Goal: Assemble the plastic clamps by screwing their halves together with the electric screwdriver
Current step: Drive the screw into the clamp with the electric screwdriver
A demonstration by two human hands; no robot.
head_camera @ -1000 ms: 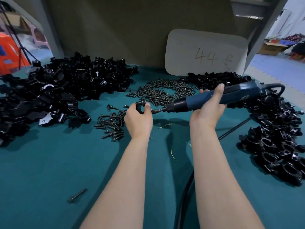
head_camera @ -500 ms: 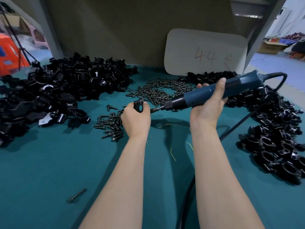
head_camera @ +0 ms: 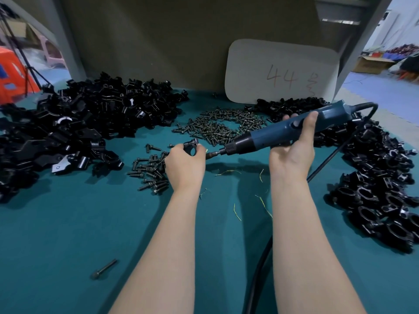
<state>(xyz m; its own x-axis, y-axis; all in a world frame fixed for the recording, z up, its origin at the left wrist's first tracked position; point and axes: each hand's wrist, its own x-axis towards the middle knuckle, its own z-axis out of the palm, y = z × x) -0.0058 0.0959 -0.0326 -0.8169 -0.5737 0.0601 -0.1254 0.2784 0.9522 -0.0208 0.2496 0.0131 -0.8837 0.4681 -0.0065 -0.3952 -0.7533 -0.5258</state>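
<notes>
The electric screwdriver (head_camera: 283, 132) has tipped its rear upward, bit still at the black clamp (head_camera: 191, 148) pinched by the left hand (head_camera: 184, 164) above the teal desk (head_camera: 68, 234), right hand (head_camera: 292, 152) wrapped around the tool, suggesting a screw is being driven.

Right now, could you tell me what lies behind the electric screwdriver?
Loose screws and a heap of black clamps; the electric screwdriver and right hand hide part of that heap.

On the counter (head_camera: 68, 234), a pile of clamp halves (head_camera: 79, 123) lies left of the screw heap (head_camera: 217, 125), assembled clamps (head_camera: 381, 182) right of it, a board (head_camera: 281, 71) stands behind it, a smaller screw cluster (head_camera: 149, 173) before it.
</notes>
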